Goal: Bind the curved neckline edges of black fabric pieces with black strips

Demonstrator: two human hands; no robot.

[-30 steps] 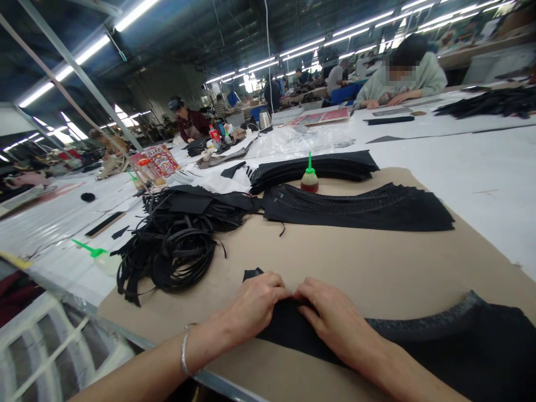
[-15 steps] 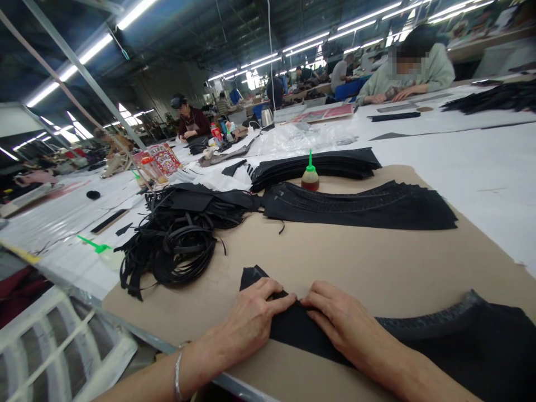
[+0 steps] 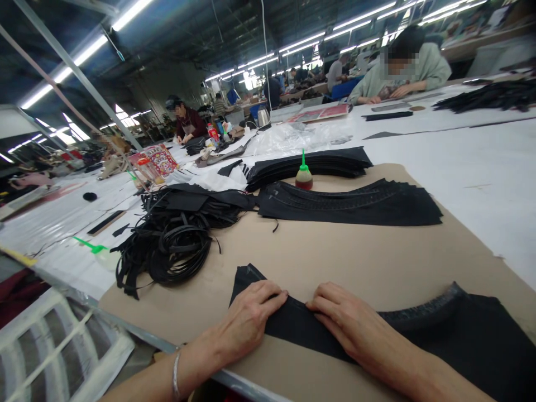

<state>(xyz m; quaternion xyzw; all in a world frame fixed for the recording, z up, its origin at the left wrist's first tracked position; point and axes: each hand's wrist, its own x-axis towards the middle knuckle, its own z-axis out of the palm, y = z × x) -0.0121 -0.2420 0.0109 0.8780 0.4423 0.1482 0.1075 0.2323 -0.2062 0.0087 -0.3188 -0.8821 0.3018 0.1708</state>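
A long black leather-like piece lies across the brown board in front of me, its curved upper edge showing a rough, puckered strip at right. My left hand, with a silver bangle at the wrist, pinches that upper edge near the piece's left end. A short gap away, my right hand presses the same edge with thumb and fingers together. Both sets of fingertips are partly hidden. Beyond them is a stack of similar black pieces, with a small green-capped bottle of dark reddish liquid behind it.
Left of my hands is a heap of black strips. A second green-nozzled bottle lies near the table's left side. Another black stack sits farther back. The brown board covers white sheeting; a co-worker works across the table.
My hands have moved slightly apart along the black piece's upper edge, which lies smoother between them. The whole view has shifted a little.
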